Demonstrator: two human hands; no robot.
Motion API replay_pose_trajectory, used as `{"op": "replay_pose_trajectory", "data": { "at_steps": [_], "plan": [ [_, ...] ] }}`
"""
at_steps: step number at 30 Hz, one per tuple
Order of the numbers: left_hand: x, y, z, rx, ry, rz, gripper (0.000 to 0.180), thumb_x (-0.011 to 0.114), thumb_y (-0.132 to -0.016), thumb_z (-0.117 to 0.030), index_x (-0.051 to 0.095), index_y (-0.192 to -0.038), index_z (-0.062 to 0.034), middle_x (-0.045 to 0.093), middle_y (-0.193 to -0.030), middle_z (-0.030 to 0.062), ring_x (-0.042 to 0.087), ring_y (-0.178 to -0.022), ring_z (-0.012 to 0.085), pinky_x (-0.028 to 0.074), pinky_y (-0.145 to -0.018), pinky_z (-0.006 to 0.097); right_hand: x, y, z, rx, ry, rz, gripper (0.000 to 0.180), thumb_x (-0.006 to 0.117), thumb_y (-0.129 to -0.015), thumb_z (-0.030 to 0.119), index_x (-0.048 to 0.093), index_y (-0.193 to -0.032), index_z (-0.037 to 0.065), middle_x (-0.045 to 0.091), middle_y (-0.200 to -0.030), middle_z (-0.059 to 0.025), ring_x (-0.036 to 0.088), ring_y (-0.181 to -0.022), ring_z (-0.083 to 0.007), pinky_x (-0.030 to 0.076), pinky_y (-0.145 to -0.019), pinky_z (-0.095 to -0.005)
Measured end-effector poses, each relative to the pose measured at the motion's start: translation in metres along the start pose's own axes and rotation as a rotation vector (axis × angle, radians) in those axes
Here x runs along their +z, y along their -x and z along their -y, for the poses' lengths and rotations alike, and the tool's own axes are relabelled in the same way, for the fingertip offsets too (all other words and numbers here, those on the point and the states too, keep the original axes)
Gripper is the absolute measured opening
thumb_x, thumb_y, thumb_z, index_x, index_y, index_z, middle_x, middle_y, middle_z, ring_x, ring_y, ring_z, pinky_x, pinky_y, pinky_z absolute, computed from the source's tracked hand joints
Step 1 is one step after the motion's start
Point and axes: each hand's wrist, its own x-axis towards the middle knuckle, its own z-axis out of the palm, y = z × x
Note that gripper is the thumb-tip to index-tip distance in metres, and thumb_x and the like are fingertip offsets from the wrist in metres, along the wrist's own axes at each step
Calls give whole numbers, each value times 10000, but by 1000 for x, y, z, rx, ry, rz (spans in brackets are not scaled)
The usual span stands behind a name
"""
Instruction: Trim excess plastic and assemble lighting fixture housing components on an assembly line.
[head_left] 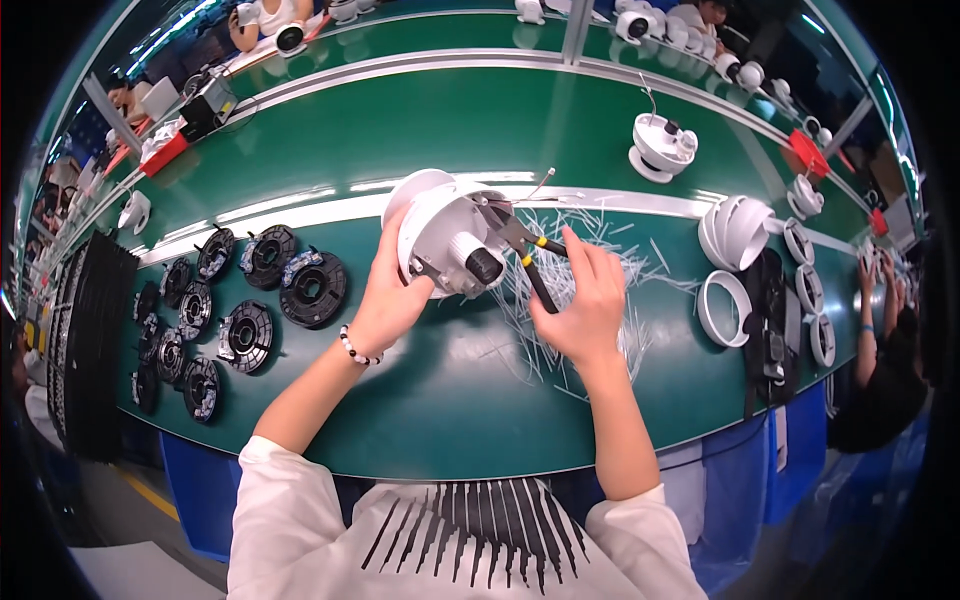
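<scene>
In my left hand (390, 295) is a white camera housing (437, 235), tilted, with a black lens barrel and inner parts showing. The fingers wrap its left rim, and the thumb presses near the lower inside edge. My right hand (588, 300) grips diagonal cutters (540, 262) with black and yellow handles. Their jaws reach into the housing's upper right side, beside a thin wire with a small connector. What lies between the jaws is too small to make out. Under and behind the cutters, many clipped white cable-tie ends (590, 240) are scattered on the green bench.
Several black ring-shaped parts with circuit boards (313, 290) lie at the left, beside a tall stack of black trays (88, 340). White rings (724, 308) and a black pouch (768, 320) are at the right. Another white camera housing (662, 146) stands on the conveyor. Other people work around.
</scene>
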Motion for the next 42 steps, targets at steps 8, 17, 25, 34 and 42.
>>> {"op": "replay_pose_trajectory", "data": {
  "at_steps": [8,17,25,34,42],
  "plan": [
    [4,-11,11,-195,160,63,736,337,-574,103,216,-1285,-43,361,-1217,107,368,-1156,213,313,-965,320,10,-2,-11,42,66,40,661,698,-476,167,501,-1091,28,506,-929,-84,457,-838,-245,348,-714,-346],
    [10,-15,21,-206,90,93,735,362,-592,113,199,-1291,-46,358,-1221,116,364,-1160,217,321,-961,318,15,-1,-19,35,105,74,581,714,-478,129,540,-1026,45,523,-830,-74,498,-736,-239,401,-646,-341],
    [12,-18,24,-325,194,88,729,363,-634,105,152,-1308,-76,356,-1222,122,414,-1120,245,450,-861,347,15,4,-22,122,80,178,502,711,-506,149,561,-979,74,539,-757,-74,541,-663,-255,443,-580,-348],
    [-11,-30,22,-208,180,-30,685,363,-661,113,171,-1284,-97,349,-1220,124,438,-1097,263,504,-786,362,22,-2,-14,279,-190,66,374,680,-560,164,600,-920,96,526,-641,-39,520,-532,-190,413,-491,-286],
    [-18,-113,28,-381,827,-162,381,394,-720,-7,371,-1091,76,440,-1125,205,455,-1037,358,423,-868,497,0,-7,-18,76,-268,-14,439,686,-528,159,574,-944,75,564,-757,-96,555,-688,-258,451,-615,-339]
  ]
}}
